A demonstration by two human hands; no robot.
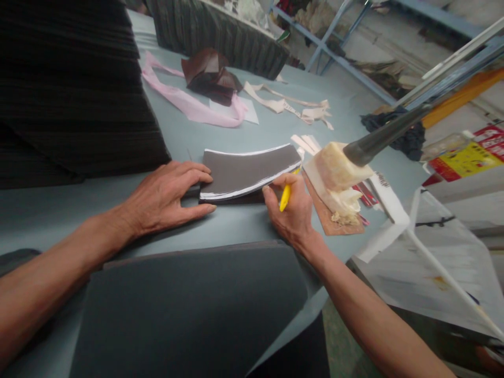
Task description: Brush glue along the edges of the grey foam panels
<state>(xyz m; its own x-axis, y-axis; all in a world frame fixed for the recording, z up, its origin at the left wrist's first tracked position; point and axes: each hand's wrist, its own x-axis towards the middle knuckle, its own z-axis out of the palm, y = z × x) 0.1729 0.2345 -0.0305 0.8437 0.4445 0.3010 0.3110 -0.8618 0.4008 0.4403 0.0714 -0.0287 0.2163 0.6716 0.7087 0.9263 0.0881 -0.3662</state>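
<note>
A dark grey curved panel (pixel 248 170) with white edges lies over black material (pixel 252 198) on the table. At its left end, my left hand (pixel 169 191) rests with fingers stretched out and thumb apart, the fingertips touching the panel's edge and the thumb at the black material's corner. Pinched in my right hand (pixel 293 205) is a yellow pen (pixel 285 198), beside the panel's lower right edge. One end of the pen shows below my fingers, and a bit of yellow shows past them near the white edge. I cannot make out its tip.
Tall dark stacks (pixel 71 94) stand at the left, with another dark stack (pixel 220 37) behind. Nearer me lies a large dark sheet (pixel 189 310). A pale yellow block (pixel 334 165) with a black rod (pixel 386 136) stands right. Pink strip (pixel 185 105) and cream strips (pixel 283 105) lie beyond.
</note>
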